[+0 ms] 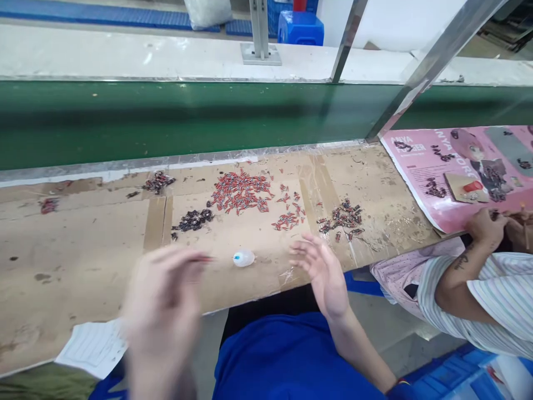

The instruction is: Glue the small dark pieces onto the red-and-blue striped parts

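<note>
My left hand [164, 300] is raised above the cardboard-covered bench at lower left, smeared by motion, its fingers closed on a small red piece [204, 258]. My right hand [325, 272] hovers at the bench's front edge, fingers apart and holding nothing. Between the hands lies a small translucent bottle [244, 258] with a blue tip. Beyond it is a large pile of small red-and-silver parts [241, 191], with a smaller red group [288, 219] to its right. Black parts [194, 220] sit left of the bottle, and dark mixed parts [343, 216] lie farther right.
A green belt [187, 119] runs behind the cardboard [233, 289]. Metal posts [400, 105] rise on the right. A co-worker's hands [487, 228] are beside a pink poster [406, 161]. A paper sheet [91, 347] lies at the front left, and blue crates [462, 372] stand below right.
</note>
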The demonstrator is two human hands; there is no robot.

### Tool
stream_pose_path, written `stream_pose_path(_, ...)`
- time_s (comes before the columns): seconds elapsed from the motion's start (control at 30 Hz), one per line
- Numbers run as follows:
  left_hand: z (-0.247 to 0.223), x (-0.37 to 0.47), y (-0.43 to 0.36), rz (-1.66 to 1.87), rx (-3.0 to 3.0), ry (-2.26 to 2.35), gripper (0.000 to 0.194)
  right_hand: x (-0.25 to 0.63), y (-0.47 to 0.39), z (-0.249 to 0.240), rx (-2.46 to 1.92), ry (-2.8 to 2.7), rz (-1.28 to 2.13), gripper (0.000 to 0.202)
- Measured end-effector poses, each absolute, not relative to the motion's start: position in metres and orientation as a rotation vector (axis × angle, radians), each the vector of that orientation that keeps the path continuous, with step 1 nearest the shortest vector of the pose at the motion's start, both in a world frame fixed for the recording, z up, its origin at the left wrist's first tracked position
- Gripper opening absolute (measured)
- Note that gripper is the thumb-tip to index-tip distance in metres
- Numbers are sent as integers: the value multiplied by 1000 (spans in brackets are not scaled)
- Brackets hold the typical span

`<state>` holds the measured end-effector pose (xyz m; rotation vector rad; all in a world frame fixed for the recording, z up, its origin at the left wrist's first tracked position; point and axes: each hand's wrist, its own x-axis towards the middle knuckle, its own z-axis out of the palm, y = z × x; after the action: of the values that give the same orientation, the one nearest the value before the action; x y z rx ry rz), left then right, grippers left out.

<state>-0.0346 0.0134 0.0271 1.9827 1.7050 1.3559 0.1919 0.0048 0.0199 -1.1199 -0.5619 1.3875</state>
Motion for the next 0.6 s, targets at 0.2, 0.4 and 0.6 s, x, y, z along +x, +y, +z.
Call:
stream_pose_path(0.2,29,116,29,1145,2248,1057,29,225,18,8,-1084,-196,1479,24)
stream_pose_path(0.4,49,59,28,1374,2191,1212,25,278,45,-6,-1650,-706,581,49)
stream_pose_path(0.6,13,-58,88,1041,1850,2099,31,248,46,-13,-1737,-1415,164,49)
